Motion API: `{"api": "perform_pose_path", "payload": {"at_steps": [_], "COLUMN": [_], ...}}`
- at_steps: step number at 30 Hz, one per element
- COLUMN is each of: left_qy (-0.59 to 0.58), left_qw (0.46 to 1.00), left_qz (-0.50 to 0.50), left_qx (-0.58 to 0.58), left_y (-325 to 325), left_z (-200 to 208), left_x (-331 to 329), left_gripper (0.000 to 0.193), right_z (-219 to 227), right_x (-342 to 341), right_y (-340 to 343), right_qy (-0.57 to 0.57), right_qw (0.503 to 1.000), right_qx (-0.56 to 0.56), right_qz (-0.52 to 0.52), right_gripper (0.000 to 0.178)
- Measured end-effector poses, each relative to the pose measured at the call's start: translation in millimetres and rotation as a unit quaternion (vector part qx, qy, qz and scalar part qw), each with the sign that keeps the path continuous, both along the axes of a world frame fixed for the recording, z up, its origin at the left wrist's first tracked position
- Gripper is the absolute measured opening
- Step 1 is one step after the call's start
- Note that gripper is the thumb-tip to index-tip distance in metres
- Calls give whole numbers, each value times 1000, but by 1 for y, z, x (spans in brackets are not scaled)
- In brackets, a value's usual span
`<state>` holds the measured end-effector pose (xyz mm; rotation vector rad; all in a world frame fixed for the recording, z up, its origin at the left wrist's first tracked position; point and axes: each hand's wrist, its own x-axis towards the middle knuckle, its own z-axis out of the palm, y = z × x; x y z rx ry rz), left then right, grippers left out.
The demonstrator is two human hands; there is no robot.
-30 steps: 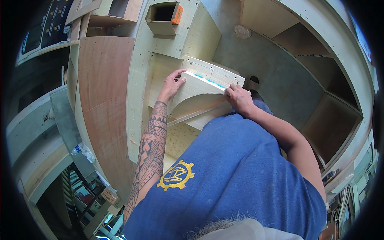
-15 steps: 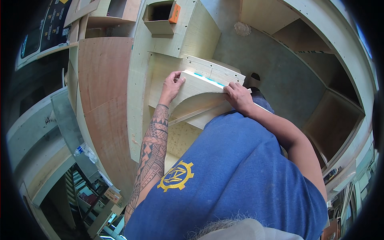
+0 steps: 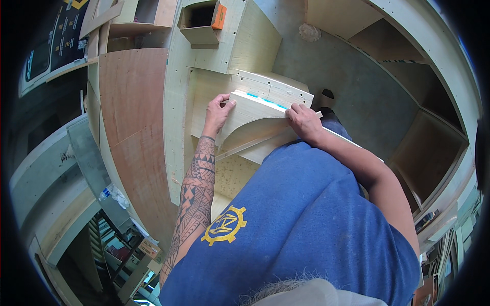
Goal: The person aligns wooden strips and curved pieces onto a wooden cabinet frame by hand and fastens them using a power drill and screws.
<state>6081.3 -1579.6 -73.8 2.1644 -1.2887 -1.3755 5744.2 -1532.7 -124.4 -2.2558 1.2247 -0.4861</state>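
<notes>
A pale plywood panel (image 3: 253, 110) with a curved cut-out along its lower edge is held between my two hands. My left hand (image 3: 217, 115) pinches its left end, thumb on the front face and fingers curled behind. At the right end, my right hand (image 3: 304, 121) is closed over the panel's top corner, with some fingers hidden. Bright blue patches show along the top edge. Just behind the panel lies a pale wooden board (image 3: 273, 85) with several dark screw holes. A thin wood strip (image 3: 255, 144) slants beneath the curve.
An open cardboard box (image 3: 200, 34) sits on the pale plywood cabinet (image 3: 256, 41) ahead. To the left stretches a long reddish-brown plywood panel (image 3: 133, 107). Open wooden compartments (image 3: 427, 158) line the right side, around a grey floor (image 3: 365, 84) with a crumpled whitish bundle (image 3: 309, 32).
My view has shifted very slightly. Both hands keep their hold on the plywood panel, which stays in about the same place.
</notes>
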Motion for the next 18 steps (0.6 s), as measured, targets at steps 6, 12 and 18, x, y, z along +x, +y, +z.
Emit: {"api": "perform_pose_path", "payload": {"at_steps": [6, 12, 18], "left_qy": [28, 33, 37], "left_qw": [999, 998, 997], "left_qz": [23, 37, 55], "left_qx": [-40, -27, -44], "left_y": [3, 7, 16], "left_z": [-1, -4, -12], "left_x": [-4, -3, 4], "left_gripper": [41, 43, 45], "right_z": [-5, -2, -1], "right_x": [2, 3, 6], "right_y": [-1, 1, 3], "right_qy": [2, 16, 1], "right_qw": [1000, 1000, 1000], "right_qx": [-3, 4, 3], "right_qz": [-3, -2, 6], "right_gripper": [11, 12, 12]}}
